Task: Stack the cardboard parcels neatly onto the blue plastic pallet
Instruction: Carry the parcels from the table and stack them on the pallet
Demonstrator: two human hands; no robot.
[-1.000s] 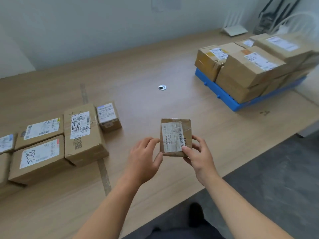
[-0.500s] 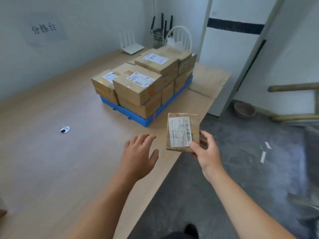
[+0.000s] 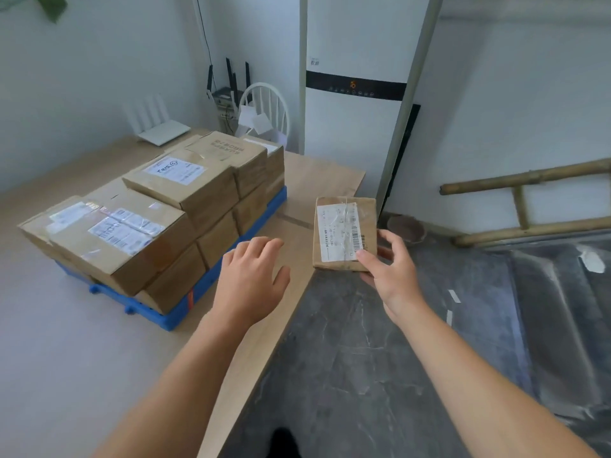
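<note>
A small flat cardboard parcel (image 3: 344,233) with a white barcode label is held up in my right hand (image 3: 390,272), thumb on its front, fingers behind. It hangs over the table's right edge, to the right of the pallet. My left hand (image 3: 251,276) hovers empty with relaxed fingers just right of the blue plastic pallet (image 3: 175,314). The pallet lies on the wooden table (image 3: 99,358) and carries several cardboard parcels in two layers, the nearest top one (image 3: 122,236) labelled and taped, a higher one (image 3: 182,183) behind it.
A white router (image 3: 162,130) lies at the table's far end. Behind it stand a white chair (image 3: 264,110) and a tall white air conditioner (image 3: 357,104). A bamboo ladder (image 3: 529,206) leans at the right. Dark grey floor (image 3: 363,358) lies beside the table.
My view swung right, from the loose parcels to the pallet, which is now closer. My left hand let go of the small parcel; my right hand alone carries it towards the pallet.
</note>
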